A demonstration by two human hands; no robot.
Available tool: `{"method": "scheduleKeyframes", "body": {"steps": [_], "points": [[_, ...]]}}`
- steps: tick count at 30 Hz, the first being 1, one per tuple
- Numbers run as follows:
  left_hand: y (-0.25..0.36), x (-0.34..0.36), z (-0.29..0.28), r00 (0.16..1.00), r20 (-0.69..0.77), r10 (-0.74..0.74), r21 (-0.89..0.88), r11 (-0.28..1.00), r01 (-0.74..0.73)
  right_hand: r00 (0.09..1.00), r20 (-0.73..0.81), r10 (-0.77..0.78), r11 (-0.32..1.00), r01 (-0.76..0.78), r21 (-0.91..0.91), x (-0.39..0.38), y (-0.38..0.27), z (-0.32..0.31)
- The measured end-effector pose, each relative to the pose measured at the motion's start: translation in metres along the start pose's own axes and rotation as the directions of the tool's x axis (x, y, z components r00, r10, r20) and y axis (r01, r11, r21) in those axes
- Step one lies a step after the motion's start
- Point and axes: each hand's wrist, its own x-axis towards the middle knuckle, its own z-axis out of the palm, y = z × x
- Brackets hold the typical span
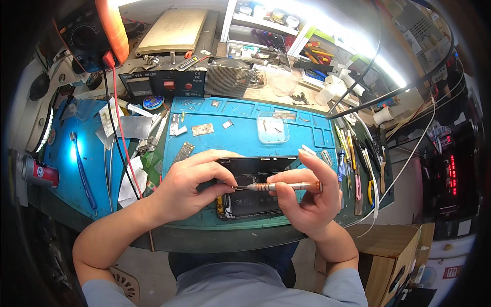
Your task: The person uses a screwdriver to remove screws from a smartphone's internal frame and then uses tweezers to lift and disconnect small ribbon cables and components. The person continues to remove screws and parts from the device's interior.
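An opened black phone lies flat on the mat in front of me, its inside facing up. My right hand grips a small precision screwdriver with a copper-coloured handle, held almost level above the phone and pointing left. At its tip, thumb and forefinger of my left hand are pinched together. Whether they hold the tip itself or some tiny part is too small to tell. Both hands cover parts of the phone's edges.
On the blue mat sit a clear square dish and small circuit boards. Tweezers and pliers crowd the right side. A multimeter and a black power box stand behind; its red cable hangs at left.
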Motion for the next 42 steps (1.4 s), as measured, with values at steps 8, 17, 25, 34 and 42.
{"method": "scheduleKeyframes", "body": {"steps": [8,17,25,34,42], "points": [[0.0,0.0,0.0,1.0,-0.004,0.001,-0.007,1.0,-0.001,0.997,-0.071,-0.036,0.996,0.041,0.074,-0.003,0.004,0.004],[0.0,0.0,0.001,1.0,-0.007,0.005,-0.001,1.0,-0.005,0.995,-0.047,-0.086,0.995,0.088,0.051,-0.006,0.005,0.004],[0.001,0.0,0.001,1.0,-0.012,0.016,0.005,1.0,-0.016,0.996,-0.038,-0.084,0.995,0.085,0.043,-0.006,0.004,0.003],[0.003,0.001,-0.002,1.0,0.021,-0.005,0.009,1.0,0.005,0.998,-0.049,-0.037,0.995,0.042,0.094,-0.007,0.004,-0.006],[0.006,0.001,-0.003,1.0,0.024,-0.007,0.044,0.999,0.006,0.993,-0.092,-0.078,0.992,0.086,0.09,-0.006,0.016,-0.004]]}}
